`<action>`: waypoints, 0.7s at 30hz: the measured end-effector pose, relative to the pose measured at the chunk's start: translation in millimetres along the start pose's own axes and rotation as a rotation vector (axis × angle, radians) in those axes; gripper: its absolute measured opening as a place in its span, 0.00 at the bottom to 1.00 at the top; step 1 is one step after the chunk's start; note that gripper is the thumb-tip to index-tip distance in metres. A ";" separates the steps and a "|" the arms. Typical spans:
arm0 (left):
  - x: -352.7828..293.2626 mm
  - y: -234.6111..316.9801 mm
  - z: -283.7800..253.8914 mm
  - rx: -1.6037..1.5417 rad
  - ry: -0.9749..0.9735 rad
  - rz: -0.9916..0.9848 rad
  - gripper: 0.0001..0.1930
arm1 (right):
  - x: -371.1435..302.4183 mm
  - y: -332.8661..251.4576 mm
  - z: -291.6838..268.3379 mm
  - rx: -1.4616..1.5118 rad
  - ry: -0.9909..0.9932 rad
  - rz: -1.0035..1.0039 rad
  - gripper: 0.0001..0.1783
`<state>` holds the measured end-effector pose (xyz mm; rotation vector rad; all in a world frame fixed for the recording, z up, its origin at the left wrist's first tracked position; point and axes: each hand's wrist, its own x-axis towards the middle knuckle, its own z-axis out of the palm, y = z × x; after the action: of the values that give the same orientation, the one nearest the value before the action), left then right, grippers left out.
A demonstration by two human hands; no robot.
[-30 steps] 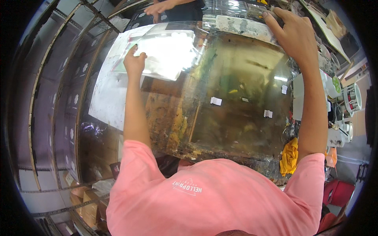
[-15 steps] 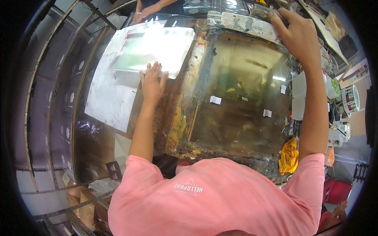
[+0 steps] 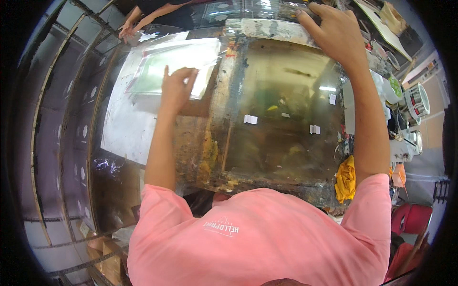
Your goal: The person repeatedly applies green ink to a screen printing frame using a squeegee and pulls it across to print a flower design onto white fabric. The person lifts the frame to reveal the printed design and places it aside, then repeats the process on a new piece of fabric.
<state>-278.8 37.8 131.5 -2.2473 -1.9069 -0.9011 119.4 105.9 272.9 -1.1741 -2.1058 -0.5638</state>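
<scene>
Over glossy sheets [image 3: 151, 72], left hand [image 3: 177, 89] blurred, fingers parted, right hand [image 3: 335, 34] outstretched, thumb splayed

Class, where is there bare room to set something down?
Bare: the white sheet below the clear sheets, left of the left forearm; stained wood between it and the brown panel. Crowded: right of the panel, tubs and yellow cloth.

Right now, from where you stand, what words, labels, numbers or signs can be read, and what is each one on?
Pink T-shirt: white lettering and a triangle outline, wording not repeated here; the smaller line is too small to read.
White tub: red and dark marks, too small to read.
White tabs on the glossy panel: no readable text.
</scene>
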 end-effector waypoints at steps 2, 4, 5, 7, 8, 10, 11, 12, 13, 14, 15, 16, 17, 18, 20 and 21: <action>-7.1 43.1 23.6 0.015 -0.046 0.123 0.14 | 3.8 -11.7 -6.3 0.019 -0.012 0.055 0.23; -21.0 80.6 59.0 -0.060 -0.078 0.175 0.11 | 5.4 -13.8 -8.3 0.032 -0.052 0.087 0.25; -28.6 100.2 75.9 -0.077 -0.162 0.160 0.13 | 6.9 -14.6 -10.4 0.057 -0.071 0.101 0.26; -45.0 132.0 117.8 -0.096 -0.305 0.173 0.20 | 8.3 -11.4 -6.4 0.040 -0.057 0.097 0.27; -54.4 142.6 142.7 -0.096 -0.364 0.198 0.28 | 7.6 -12.5 -7.4 0.038 -0.039 0.081 0.27; -74.4 167.8 176.5 -0.086 -0.309 0.283 0.39 | 5.7 -13.3 -8.0 0.035 -0.005 0.047 0.27; -79.3 179.1 183.4 -0.077 -0.282 0.318 0.45 | 4.7 -11.8 -1.3 0.079 0.028 0.019 0.28; -79.4 186.3 189.9 -0.097 -0.324 0.324 0.49 | 4.4 -11.4 2.2 0.077 0.020 0.012 0.28; -77.9 191.8 196.1 -0.114 -0.365 0.325 0.53 | 6.6 -12.3 4.1 0.079 0.011 0.003 0.28; -73.0 202.7 197.8 -0.140 -0.407 0.355 0.57 | 7.6 -9.6 -1.6 0.056 0.008 0.011 0.28; -70.8 214.6 199.1 -0.127 -0.398 0.376 0.58 | 10.6 -6.6 -6.2 0.043 -0.028 0.031 0.29; -69.3 226.5 199.9 -0.113 -0.388 0.396 0.59 | 10.2 -4.4 -9.0 0.034 -0.017 0.039 0.28; -69.2 232.2 201.2 -0.085 -0.376 0.397 0.59 | 10.7 -3.8 -6.1 0.046 -0.004 0.037 0.28; -70.6 236.4 203.0 -0.090 -0.375 0.400 0.60 | 11.2 -3.2 -3.8 0.057 0.010 0.035 0.28; -74.3 241.7 205.7 -0.101 -0.374 0.406 0.61 | 11.8 -3.4 -1.6 0.066 0.011 0.041 0.28; -74.7 242.4 206.9 -0.115 -0.362 0.420 0.61 | 12.2 -4.1 -1.3 0.072 0.011 0.045 0.28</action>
<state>19.7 -1.0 2.7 -2.8868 -1.4126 -0.5873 111.6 110.1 282.3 -1.1724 -2.0679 -0.4694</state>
